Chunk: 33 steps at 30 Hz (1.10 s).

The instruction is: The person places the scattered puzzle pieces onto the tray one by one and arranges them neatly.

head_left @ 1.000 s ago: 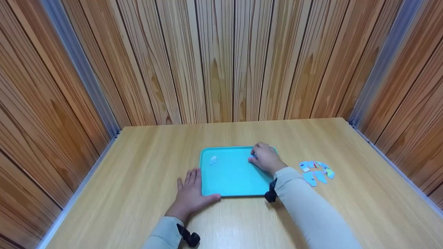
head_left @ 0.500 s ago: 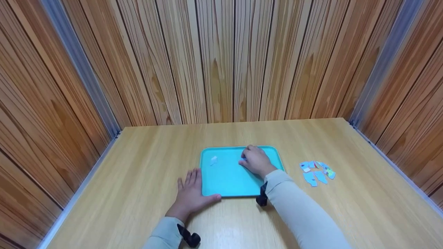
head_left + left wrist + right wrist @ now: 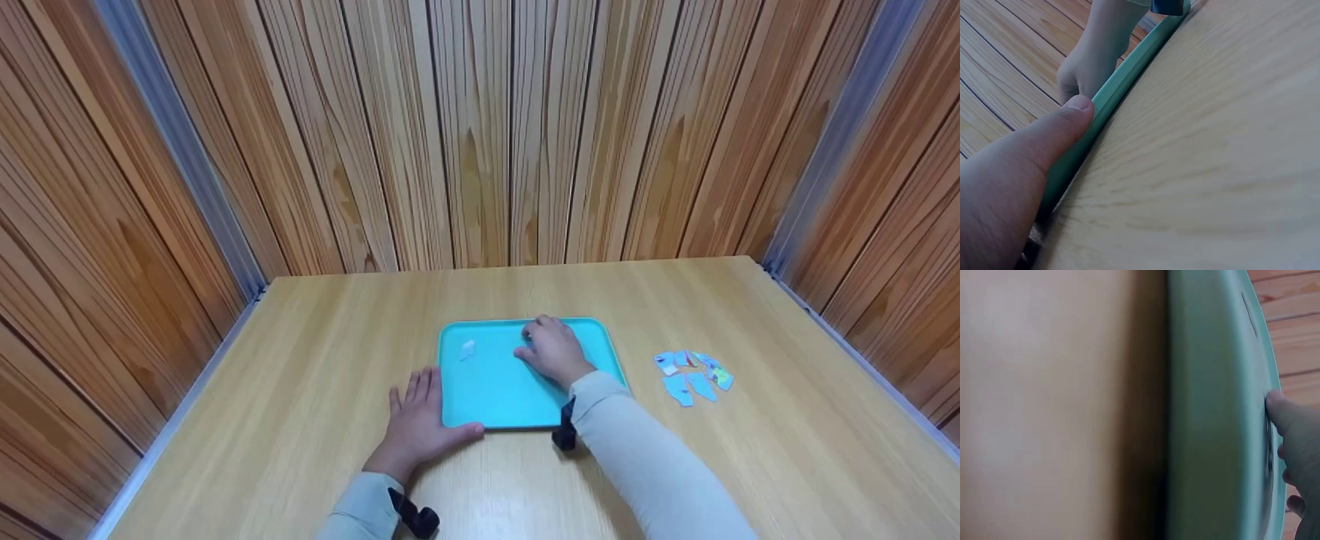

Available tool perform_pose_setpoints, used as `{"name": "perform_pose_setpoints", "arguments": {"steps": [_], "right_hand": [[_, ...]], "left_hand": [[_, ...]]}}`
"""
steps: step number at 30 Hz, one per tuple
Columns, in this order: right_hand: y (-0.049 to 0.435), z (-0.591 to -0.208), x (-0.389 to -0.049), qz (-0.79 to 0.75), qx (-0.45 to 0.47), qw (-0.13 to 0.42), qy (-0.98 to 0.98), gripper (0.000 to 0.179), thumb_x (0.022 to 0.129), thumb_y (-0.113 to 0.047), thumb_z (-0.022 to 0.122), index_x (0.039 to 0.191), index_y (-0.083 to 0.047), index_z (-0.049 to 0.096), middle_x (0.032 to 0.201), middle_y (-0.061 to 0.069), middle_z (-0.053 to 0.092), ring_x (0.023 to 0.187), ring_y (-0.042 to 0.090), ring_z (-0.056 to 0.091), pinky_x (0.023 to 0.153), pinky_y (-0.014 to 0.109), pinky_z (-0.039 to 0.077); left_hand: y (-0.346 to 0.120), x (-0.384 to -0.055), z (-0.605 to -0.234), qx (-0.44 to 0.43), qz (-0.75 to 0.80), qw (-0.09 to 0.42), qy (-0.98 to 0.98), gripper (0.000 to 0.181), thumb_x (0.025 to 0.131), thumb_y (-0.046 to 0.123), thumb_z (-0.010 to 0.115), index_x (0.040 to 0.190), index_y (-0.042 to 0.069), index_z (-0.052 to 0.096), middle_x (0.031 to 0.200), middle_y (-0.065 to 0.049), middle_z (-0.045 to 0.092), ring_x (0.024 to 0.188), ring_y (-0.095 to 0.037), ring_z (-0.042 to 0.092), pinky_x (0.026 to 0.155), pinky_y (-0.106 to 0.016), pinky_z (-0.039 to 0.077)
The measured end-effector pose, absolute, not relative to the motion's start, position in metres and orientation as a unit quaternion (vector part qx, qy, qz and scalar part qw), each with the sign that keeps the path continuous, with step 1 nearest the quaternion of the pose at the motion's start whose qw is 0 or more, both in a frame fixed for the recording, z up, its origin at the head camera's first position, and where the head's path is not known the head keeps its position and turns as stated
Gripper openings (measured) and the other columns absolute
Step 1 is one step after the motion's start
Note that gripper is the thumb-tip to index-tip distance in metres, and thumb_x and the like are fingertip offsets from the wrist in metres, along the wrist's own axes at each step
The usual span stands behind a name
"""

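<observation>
A turquoise tray (image 3: 495, 397) lies on the table. My left hand (image 3: 418, 429) rests at its near left corner, fingers spread along the left edge and thumb against the front rim. Over the tray's back right part, my right hand (image 3: 556, 351) has curled fingers and pinches a thin flat puzzle piece (image 3: 1269, 439) on the tray surface; the hand covers most of it in the head view. Another small pale piece (image 3: 468, 348) lies in the tray's back left area. To the right of the tray, several blue printed pieces (image 3: 677, 390) lie flat on the table.
The wooden table (image 3: 337, 337) extends around the tray on all sides. Wood-plank walls (image 3: 480, 150) stand behind it and at both sides, with metal posts in the corners. Each wrist carries a black camera (image 3: 564, 433).
My right hand has moved a little left across the tray with the piece under its fingers, mostly in the first half second. My left hand stays in place.
</observation>
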State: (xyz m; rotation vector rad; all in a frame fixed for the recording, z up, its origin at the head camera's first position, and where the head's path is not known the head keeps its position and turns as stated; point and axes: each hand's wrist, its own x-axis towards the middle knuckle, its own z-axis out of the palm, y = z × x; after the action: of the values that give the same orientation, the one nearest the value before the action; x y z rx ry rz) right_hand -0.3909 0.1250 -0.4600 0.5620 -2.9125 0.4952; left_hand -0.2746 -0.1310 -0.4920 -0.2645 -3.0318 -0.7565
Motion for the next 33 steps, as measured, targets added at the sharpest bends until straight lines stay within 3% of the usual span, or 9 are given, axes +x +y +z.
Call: {"name": "perform_pose_setpoints", "arguments": {"steps": [4, 11, 23, 33], "right_hand": [[0.14, -0.457, -0.393, 0.169, 0.183, 0.051, -0.967, 0.037, 0.096, -0.039, 0.069, 0.115, -0.006, 0.07, 0.125, 0.015, 0.061, 0.122, 0.035, 0.054, 0.108, 0.051, 0.039], [0.143, -0.459, -0.396, 0.189, 0.194, 0.055, -0.961, 0.016, 0.098, -0.023, 0.069, 0.103, -0.009, 0.074, 0.125, 0.014, 0.061, 0.121, 0.035, 0.054, 0.104, 0.052, 0.042], [0.114, -0.469, -0.392, 0.201, 0.167, 0.086, -0.961, 0.015, 0.099, -0.019, 0.068, 0.107, -0.009, 0.076, 0.118, 0.011, 0.064, 0.112, 0.032, 0.059, 0.097, 0.048, 0.047], [0.091, -0.466, -0.391, 0.187, 0.167, 0.097, -0.963, 0.016, 0.099, -0.019, 0.068, 0.108, -0.012, 0.077, 0.123, 0.01, 0.065, 0.116, 0.031, 0.057, 0.1, 0.048, 0.046]], "left_hand": [[-0.132, -0.274, -0.491, -0.085, -0.241, 0.0, -0.967, 0.13, 0.074, 0.088, 0.056, 0.162, 0.003, 0.011, 0.167, -0.021, 0.013, 0.155, -0.04, 0.005, 0.118, -0.067, -0.003], [-0.133, -0.273, -0.49, -0.081, -0.241, -0.002, -0.967, 0.13, 0.074, 0.088, 0.057, 0.162, 0.003, 0.011, 0.168, -0.02, 0.011, 0.155, -0.039, 0.004, 0.118, -0.066, -0.005], [-0.13, -0.271, -0.49, -0.083, -0.244, -0.004, -0.966, 0.13, 0.074, 0.088, 0.057, 0.162, 0.003, 0.011, 0.168, -0.02, 0.011, 0.155, -0.039, 0.004, 0.117, -0.067, -0.005], [-0.129, -0.273, -0.492, -0.08, -0.24, -0.001, -0.968, 0.131, 0.074, 0.088, 0.057, 0.162, 0.002, 0.012, 0.167, -0.021, 0.012, 0.155, -0.039, 0.005, 0.118, -0.066, -0.004]]}}
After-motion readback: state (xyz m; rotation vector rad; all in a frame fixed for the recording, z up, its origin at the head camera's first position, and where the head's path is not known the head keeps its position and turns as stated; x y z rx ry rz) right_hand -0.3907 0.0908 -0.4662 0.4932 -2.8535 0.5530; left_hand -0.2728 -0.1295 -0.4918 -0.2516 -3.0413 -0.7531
